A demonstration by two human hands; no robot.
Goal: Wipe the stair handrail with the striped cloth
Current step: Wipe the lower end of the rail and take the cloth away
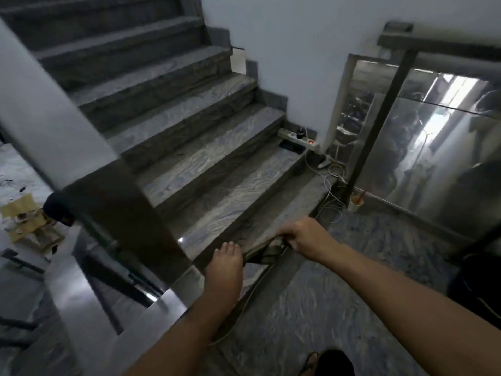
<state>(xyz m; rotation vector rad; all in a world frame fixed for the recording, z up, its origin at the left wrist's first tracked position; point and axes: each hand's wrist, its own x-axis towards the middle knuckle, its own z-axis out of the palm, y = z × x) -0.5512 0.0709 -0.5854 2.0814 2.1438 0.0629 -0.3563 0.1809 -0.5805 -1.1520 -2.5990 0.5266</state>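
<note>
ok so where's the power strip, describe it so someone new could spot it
Follow the grey stone staircase down to its lowest steps by the white wall. The power strip lies at the right end of a step there: a long white bar with a red light, unlike the loose white cables below.

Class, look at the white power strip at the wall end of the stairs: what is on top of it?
On the power strip sits a dark plug or adapter, with a red light glowing near one end. Blur hides the other sockets, so nothing more can be told.
</note>
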